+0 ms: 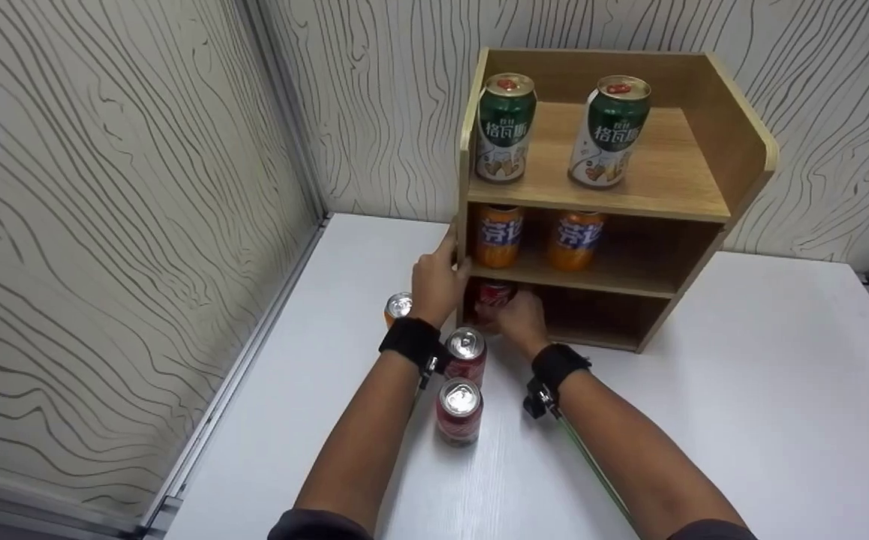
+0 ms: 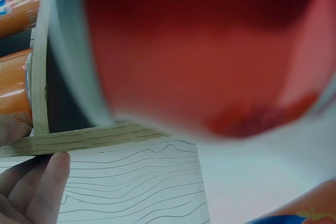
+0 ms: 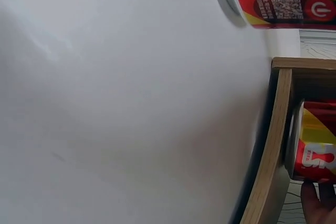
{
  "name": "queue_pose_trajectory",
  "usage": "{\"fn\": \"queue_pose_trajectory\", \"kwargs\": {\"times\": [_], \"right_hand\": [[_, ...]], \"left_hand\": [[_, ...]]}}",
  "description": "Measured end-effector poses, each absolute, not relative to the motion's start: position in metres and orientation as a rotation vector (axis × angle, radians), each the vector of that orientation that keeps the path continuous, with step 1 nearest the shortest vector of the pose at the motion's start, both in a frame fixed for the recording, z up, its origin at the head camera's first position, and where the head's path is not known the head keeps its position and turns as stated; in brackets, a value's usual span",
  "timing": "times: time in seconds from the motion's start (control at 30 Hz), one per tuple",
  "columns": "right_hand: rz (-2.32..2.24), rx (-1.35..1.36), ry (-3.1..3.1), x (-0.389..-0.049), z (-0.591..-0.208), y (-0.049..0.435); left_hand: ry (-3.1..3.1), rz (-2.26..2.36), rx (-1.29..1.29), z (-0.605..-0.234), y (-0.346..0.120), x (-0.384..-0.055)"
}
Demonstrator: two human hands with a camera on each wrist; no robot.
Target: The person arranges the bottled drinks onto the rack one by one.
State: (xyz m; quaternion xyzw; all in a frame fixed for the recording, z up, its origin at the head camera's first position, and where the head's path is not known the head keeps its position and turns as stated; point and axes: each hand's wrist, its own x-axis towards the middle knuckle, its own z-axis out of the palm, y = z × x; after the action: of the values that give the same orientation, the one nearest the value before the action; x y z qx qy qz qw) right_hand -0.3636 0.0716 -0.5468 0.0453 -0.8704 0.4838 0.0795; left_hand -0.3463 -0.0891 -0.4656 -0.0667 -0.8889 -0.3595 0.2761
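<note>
A small wooden shelf stands on the table. My left hand grips its left side panel, with the thumb and fingers on opposite faces in the left wrist view. My right hand holds a red soda can upright inside the bottom compartment, at its left end. Its fingers show beside the can in the right wrist view; the rest of the grip is hidden. Two more red soda cans, a nearer one and a farther one, stand on the table between my forearms.
An orange can stands left of the shelf, partly behind my left wrist. Two orange cans occupy the middle compartment, and two green-and-white cans stand on top. A patterned wall borders the table's left side.
</note>
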Motion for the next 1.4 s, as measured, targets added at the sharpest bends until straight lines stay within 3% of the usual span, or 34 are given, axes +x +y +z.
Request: {"fn": "queue_pose_trajectory", "kwargs": {"times": [0.37,1.4], "right_hand": [[1.544,0.033,-2.626,-0.367,-0.546,0.068],[1.544,0.249,-2.627,-0.360,-0.550,0.076]], "left_hand": [[-2.388,-0.945,-0.171,-0.465,-0.089,-0.346],[-2.381,-0.948,-0.182,-0.466,-0.089,-0.346]]}}
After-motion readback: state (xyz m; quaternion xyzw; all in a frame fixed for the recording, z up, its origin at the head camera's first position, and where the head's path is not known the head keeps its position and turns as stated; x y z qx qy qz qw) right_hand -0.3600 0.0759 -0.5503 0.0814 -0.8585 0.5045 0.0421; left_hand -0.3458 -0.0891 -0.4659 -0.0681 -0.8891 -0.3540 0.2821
